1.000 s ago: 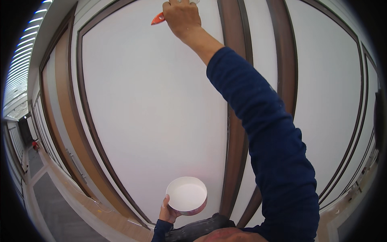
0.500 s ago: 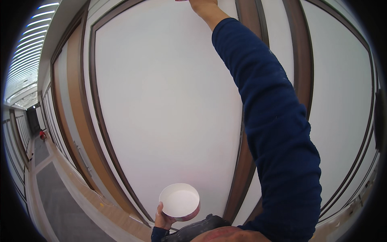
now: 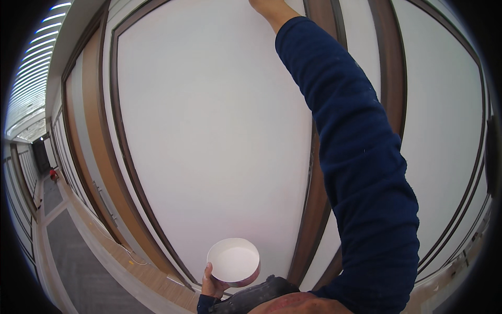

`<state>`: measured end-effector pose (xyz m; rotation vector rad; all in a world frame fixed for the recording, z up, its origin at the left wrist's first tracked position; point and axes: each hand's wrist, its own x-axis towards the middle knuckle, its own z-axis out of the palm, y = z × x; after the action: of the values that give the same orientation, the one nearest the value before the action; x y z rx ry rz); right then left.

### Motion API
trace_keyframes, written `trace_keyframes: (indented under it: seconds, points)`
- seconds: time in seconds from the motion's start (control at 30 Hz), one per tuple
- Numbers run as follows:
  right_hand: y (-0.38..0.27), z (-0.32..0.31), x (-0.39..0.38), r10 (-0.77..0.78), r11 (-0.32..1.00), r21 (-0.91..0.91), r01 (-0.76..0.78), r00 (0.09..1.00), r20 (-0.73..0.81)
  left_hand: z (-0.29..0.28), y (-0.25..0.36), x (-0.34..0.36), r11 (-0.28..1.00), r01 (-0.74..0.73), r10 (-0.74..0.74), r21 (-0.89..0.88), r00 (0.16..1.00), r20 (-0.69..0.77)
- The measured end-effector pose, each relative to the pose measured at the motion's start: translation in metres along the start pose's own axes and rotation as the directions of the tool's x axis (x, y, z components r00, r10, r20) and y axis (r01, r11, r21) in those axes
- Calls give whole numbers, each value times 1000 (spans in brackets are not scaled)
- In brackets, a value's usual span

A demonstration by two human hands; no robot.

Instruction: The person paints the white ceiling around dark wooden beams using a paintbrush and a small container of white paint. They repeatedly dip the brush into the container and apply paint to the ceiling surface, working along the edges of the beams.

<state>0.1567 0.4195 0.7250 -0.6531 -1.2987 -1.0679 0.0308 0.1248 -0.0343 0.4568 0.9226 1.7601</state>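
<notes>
Low in the middle of the head view, my left hand (image 3: 211, 282) grips a shallow round tub (image 3: 252, 276) by its left side. The tub is white inside and pinkish-red on its outer wall; whether the white is paint or its lining I cannot tell. My right arm, in a dark blue sleeve, stretches up in front of a white wall panel (image 3: 214, 131). Only the back and wrist of my right hand (image 3: 272, 7) show at the top edge. Its fingers, and anything in them, are cut off by the frame.
Dark brown trim (image 3: 129, 157) borders the panel, and a brown post (image 3: 392, 73) stands to its right. On the left a corridor with a grey floor covering (image 3: 78, 261) runs back to a person in red (image 3: 53, 175). A cable (image 3: 137, 261) lies along the wall's foot.
My right hand has moved slightly up, and the bit of red at its fingers has left the picture. The view has shifted a little; my left hand still holds the tub.
</notes>
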Motion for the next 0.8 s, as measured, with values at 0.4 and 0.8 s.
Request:
trace_keyframes:
  seconds: [0.4,0.8]
  points:
    - [-19,-38,-14,36,999,-29,-32,992,123,-8,-7,-6,1000,-1,1,-8,1000,-24]
    - [-6,-30,-10,58,996,-82,-45,984,169,3,-7,-20,1000,-2,2,-3,1000,-30]
